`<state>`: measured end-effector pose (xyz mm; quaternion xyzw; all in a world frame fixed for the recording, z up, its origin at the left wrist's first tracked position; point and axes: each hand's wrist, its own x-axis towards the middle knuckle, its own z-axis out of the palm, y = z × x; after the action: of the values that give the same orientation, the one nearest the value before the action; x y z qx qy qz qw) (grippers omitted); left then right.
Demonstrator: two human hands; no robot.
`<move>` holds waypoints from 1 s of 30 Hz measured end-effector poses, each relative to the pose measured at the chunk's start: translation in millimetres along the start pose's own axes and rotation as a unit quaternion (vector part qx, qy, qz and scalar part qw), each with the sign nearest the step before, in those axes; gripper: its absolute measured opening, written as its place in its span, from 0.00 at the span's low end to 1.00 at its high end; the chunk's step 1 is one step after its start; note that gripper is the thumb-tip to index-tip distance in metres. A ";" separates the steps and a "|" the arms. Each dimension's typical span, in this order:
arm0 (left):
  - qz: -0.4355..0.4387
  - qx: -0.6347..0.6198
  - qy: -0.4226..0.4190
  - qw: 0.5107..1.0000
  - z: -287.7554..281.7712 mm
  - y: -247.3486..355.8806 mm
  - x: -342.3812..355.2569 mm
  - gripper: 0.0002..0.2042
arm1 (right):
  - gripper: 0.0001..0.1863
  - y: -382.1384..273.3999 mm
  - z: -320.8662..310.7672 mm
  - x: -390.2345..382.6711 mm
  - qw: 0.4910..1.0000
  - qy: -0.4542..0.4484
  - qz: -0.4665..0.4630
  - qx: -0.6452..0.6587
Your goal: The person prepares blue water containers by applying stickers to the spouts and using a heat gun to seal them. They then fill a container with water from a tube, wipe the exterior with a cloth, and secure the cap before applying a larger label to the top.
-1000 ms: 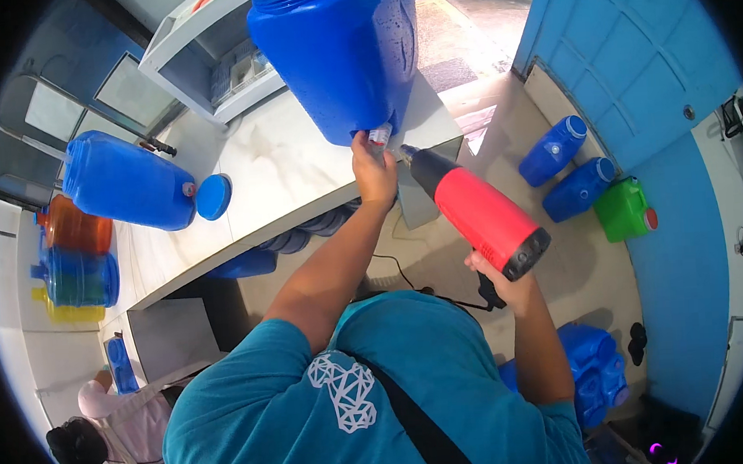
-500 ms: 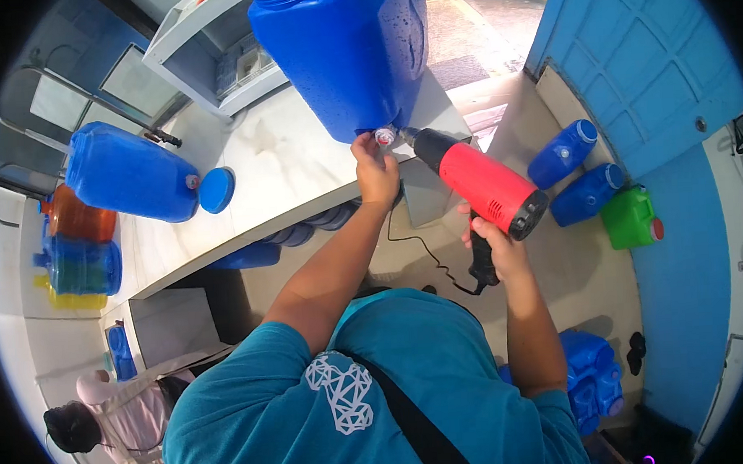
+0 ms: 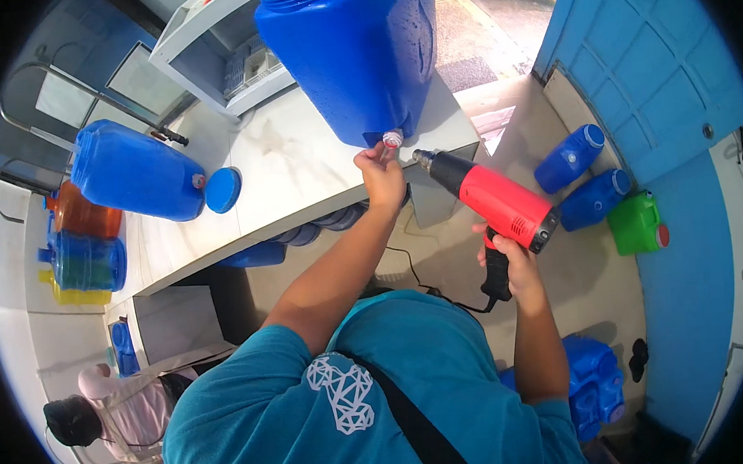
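At the counter's far edge stands a tall blue water container (image 3: pixel 350 65) with wet drops on its side. A small spigot (image 3: pixel 393 138) with a white and red wrap sticks out low on its front. My left hand (image 3: pixel 382 179) is closed there, thumb and fingers pinching the spigot's lower part, which they partly hide. My right hand (image 3: pixel 514 262) grips the black handle of a red and black heat gun (image 3: pixel 504 200). The gun's metal nozzle points up and left at the spigot, a short gap away from it. Its black cord trails below the handle.
On the white counter (image 3: pixel 276 170) are another blue container (image 3: pixel 137 173) and a round blue lid (image 3: pixel 223 190). Blue jugs (image 3: pixel 571 158) and a green jug (image 3: pixel 637 225) stand by the blue door (image 3: pixel 640 58). A person (image 3: pixel 128 404) sits at lower left.
The heat gun has drawn back from the spigot, down and to the right, with my right hand. My left hand stays at the spigot. The whole view has shifted slightly.
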<state>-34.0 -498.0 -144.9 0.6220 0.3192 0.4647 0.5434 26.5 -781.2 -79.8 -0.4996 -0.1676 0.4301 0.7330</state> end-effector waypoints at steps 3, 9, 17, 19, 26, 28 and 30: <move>-0.267 -0.125 0.041 0.955 7.8 37.0 -2.2 0.25 | 0.23 2.8 6.1 0.9 1.000 0.014 -0.014 -0.006; -0.406 -0.347 -0.055 0.844 -42.1 33.3 -0.3 0.24 | 0.24 -5.4 19.6 19.7 0.999 0.006 -0.042 0.016; -0.397 -0.109 -0.115 0.904 -203.6 75.3 -14.9 0.10 | 0.40 -21.2 -4.8 -12.9 0.969 -0.214 -0.044 -0.116; -0.375 -0.089 -0.044 0.922 -245.8 76.1 -3.8 0.10 | 0.44 -30.7 15.9 14.8 0.947 -0.283 -0.046 -0.147; -0.247 -0.141 0.069 0.956 -352.9 102.9 49.1 0.08 | 0.20 -76.3 278.7 92.0 0.925 -0.371 -0.084 -0.027; -0.220 -0.142 0.100 0.960 -376.4 113.1 52.8 0.08 | 0.21 -83.0 329.7 124.2 0.936 -0.339 -0.073 -0.058; -0.201 -0.145 0.085 0.965 -395.5 124.8 57.1 0.08 | 0.24 -93.3 377.3 166.8 0.930 -0.313 -0.128 -0.145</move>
<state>-392.5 -322.2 -19.2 0.4177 0.4117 0.4387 0.6809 -89.3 -438.4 139.1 -0.4148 -0.5115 0.4378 0.6121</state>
